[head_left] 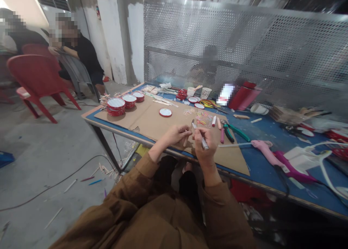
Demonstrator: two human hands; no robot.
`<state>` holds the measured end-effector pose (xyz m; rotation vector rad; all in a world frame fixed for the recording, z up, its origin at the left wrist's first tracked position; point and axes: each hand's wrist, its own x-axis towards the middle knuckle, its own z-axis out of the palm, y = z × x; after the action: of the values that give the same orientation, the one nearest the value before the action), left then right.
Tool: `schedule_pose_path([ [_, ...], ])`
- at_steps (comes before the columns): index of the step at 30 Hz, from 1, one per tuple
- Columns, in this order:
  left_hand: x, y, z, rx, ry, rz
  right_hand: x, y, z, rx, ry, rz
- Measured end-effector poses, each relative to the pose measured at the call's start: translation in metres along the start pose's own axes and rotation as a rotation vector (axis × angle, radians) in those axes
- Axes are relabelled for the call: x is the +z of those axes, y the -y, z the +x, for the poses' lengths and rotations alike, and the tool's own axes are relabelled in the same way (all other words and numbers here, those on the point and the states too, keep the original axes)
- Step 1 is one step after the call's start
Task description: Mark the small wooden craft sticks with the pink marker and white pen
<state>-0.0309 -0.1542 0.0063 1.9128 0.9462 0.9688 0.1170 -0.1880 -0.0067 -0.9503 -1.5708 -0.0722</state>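
Note:
Over the front edge of the brown cardboard point(146, 120), my left hand point(178, 135) pinches a thin wooden stick point(185, 141). Close beside it on the right, my right hand point(206, 145) is closed around a white marker point(203, 142), its tip pointing up and left near the stick's top. A round white lid with a red rim point(165, 112) lies flat on the cardboard beyond my hands. Small coloured loops point(203, 118) are scattered behind my right hand, next to a white-and-red marker point(214, 121) and a pink marker point(222, 135).
Stacked red-rimmed tins point(116, 107) stand at the table's left end. To the right lie green-handled pliers point(239, 132), a pink glue gun point(262, 149) and white cables. Red bottles point(243, 95) stand near the mesh panel point(239, 53). A person sits on a chair point(74, 66) at the far left.

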Motion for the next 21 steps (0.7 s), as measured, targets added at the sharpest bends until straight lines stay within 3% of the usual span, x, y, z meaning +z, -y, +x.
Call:
schedule_pose_path([
  [21, 0.0007, 0.0033, 0.0013, 0.003, 0.008, -0.012, 0.0022, -0.0005, 0.0023, -0.045, -0.039, -0.024],
])
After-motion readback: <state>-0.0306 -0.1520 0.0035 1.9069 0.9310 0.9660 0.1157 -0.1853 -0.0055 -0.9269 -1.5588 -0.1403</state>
